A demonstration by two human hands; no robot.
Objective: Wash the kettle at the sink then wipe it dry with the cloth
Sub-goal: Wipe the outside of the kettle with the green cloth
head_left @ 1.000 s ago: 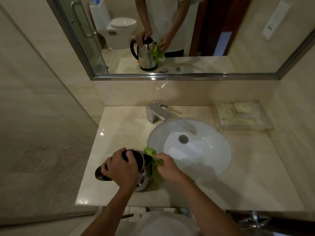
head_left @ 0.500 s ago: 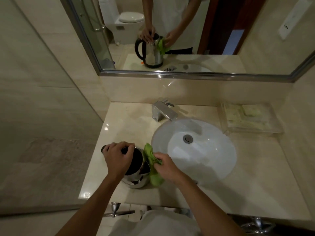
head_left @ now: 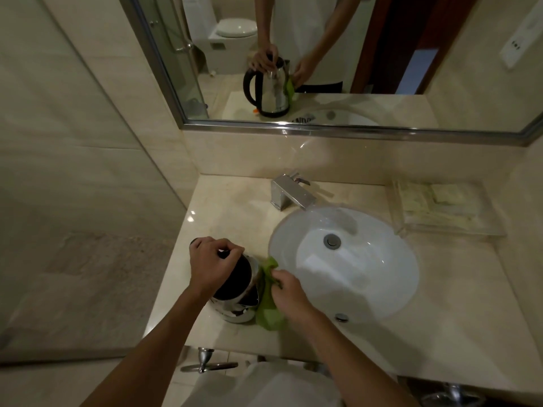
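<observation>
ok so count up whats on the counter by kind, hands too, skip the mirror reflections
kettle: 1, standing on the counter left of the basin
green cloth: 1, against the kettle's side
hands: 2, left hand on the kettle's top, right hand gripping the cloth
tap: 1
sink basin: 1
clear tray: 1, with folded pale items inside
total: 7

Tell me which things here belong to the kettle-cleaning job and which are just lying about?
In use: kettle, green cloth, left hand gripping the kettle's top, right hand holding the cloth, sink, faucet.

Lying about: clear tray of packets, mirror.
</observation>
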